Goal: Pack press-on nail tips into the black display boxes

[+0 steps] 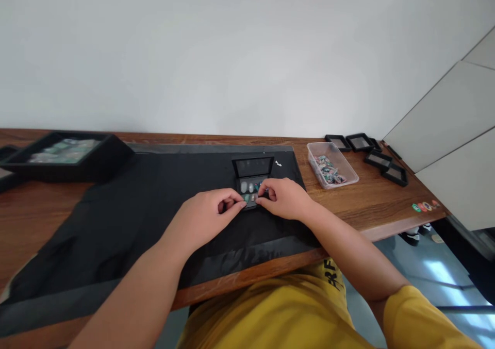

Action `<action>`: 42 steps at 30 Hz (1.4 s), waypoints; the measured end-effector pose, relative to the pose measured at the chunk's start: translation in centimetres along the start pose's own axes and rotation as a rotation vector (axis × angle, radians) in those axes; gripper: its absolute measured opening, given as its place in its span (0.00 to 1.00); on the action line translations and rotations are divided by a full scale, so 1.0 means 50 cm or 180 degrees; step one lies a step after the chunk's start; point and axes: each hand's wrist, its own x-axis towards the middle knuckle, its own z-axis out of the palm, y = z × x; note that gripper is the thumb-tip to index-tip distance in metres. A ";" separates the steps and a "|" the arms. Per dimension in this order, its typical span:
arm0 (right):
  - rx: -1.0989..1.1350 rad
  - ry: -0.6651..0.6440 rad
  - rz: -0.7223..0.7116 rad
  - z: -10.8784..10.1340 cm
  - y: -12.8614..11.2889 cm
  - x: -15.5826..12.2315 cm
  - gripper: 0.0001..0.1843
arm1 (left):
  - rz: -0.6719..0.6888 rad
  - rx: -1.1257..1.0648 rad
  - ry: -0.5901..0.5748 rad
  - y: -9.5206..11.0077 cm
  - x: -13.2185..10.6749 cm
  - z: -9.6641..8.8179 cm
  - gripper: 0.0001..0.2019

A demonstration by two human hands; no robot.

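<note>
A small black box (253,172) with its lid tilted up lies on the black mat. Inside are two rows of small polished pieces; pale ovals (247,187) sit in the back row, and a green piece (246,198) and pinkish ones in front. My left hand (211,212) is closed, thumb and fingertips pinched at the box's front left corner. At the right side my right hand (286,197) is also closed, index finger over the back row and thumb at the front row. Its fingers hide the right end of the box.
A clear plastic tub (348,169) of small colourful packets stands to the right. Several black frame-like trays (359,142) lie beyond it. At far left is a large black tray (112,155) of pale and green pieces. White scraps (278,163) lie on the black mat (154,194).
</note>
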 end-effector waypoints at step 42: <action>0.1064 0.2769 -0.0276 -0.085 0.086 -0.014 0.13 | 0.0508 -0.0221 0.0212 -0.015 -0.002 0.019 0.22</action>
